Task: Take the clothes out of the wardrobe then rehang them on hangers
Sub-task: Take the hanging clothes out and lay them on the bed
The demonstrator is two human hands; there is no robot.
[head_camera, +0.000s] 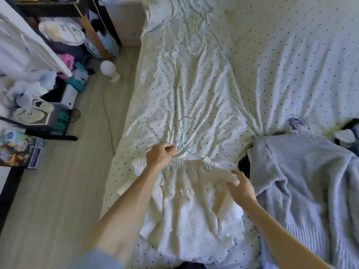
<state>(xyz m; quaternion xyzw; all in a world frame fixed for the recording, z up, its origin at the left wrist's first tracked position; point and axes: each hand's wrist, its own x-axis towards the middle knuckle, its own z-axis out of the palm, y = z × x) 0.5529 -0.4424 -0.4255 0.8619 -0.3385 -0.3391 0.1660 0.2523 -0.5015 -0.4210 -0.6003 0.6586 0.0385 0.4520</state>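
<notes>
Bedding [223,70], white with small dark dots and heavily creased, covers the bed [124,136]. Most of the bed's upper half is bare sheet, which leaves open room beyond the hands. The bed's left edge runs diagonally down the picture. Beside that edge lies a strip of pale wooden floor [73,191], and a thin cable [108,123] trails along it. Further from the bed's left side, a round white lamp [108,69] stands on the floor. Past it are pale shoes [38,109] on a crowded dark rack, and a printed package [17,150] lies flat.

On the near part of the bed lies a white top [194,206], spread flat with its gathered neckline pointing up the bed. A light blue wire hanger [184,133] lies at that neckline. Its hook rests on the sheet above the top, and one arm of it runs under the gathered edge. To the right on the bed, just beside the top, lies a grey sweater [303,181], and it reaches toward the bed's right side. A dark item shows between the two garments.

The left hand [160,155] is at the left end of the neckline. Its fingers are curled, and thumb and fingertips pinch the hanger wire just below the neck. The right hand [240,188] is at the right shoulder of the top, near the sweater's edge. Its fingers are bent and pinch a fold of the white fabric, lifting it slightly off the sheet.
</notes>
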